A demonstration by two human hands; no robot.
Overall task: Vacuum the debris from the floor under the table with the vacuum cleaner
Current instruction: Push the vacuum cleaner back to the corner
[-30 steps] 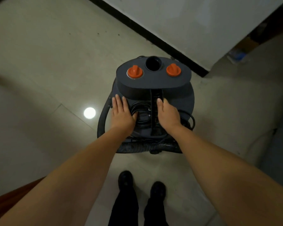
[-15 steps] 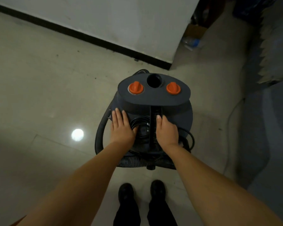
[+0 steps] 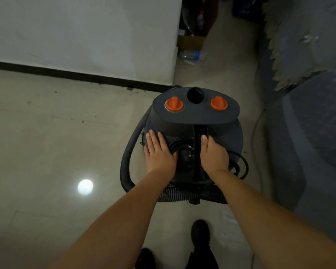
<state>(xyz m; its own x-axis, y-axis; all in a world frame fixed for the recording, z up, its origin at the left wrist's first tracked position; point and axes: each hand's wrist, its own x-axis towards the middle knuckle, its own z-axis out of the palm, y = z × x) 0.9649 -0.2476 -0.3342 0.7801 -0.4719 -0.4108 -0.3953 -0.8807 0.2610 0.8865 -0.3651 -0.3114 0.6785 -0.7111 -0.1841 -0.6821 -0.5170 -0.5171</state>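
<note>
Tiled floor point(image 3: 66, 133); white wall point(image 3: 85, 30).

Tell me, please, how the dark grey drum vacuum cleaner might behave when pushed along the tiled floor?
The dark grey drum vacuum cleaner probably feels heavy, since both hands press on it. Its looped black hose looks floppy and may drag. The glossy beige tiled floor should let it slide.

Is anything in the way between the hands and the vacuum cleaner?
No. The left hand and right hand both rest flat on top of the vacuum cleaner, either side of its coiled cord.
</note>
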